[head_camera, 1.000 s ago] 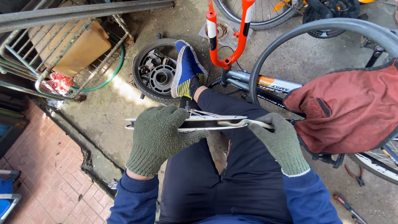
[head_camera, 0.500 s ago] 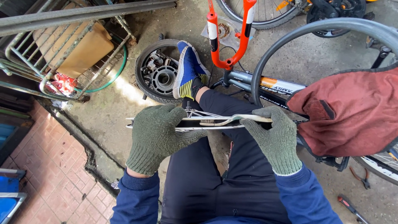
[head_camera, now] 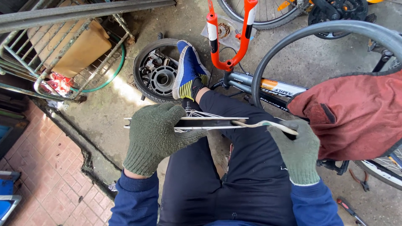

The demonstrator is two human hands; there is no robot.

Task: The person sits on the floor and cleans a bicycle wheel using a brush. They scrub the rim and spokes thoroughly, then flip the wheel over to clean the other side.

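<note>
A silver bicycle wheel rim (head_camera: 209, 122) with thin spokes lies edge-on across my lap. My left hand (head_camera: 154, 136), in a green knit glove, grips the rim near its left end. My right hand (head_camera: 298, 150), also gloved, holds a pale curved metal lever (head_camera: 261, 123) whose tip rests on the rim's right part. A loose black tyre (head_camera: 293, 31) arcs above my right hand. My foot in a blue shoe (head_camera: 189, 70) rests on a small black wheel (head_camera: 157, 77) on the floor.
A dark red cloth (head_camera: 356, 113) drapes over a bicycle frame (head_camera: 268, 88) at right. An orange fork (head_camera: 228, 37) stands ahead. A rusty metal rack (head_camera: 63, 46) with a brown jug sits at the upper left. Pliers (head_camera: 359, 178) and a red-handled tool (head_camera: 349, 211) lie at the lower right.
My right hand has slid rightward and down along the rim, drawing the lever with it. My left hand keeps its grip on the rim.
</note>
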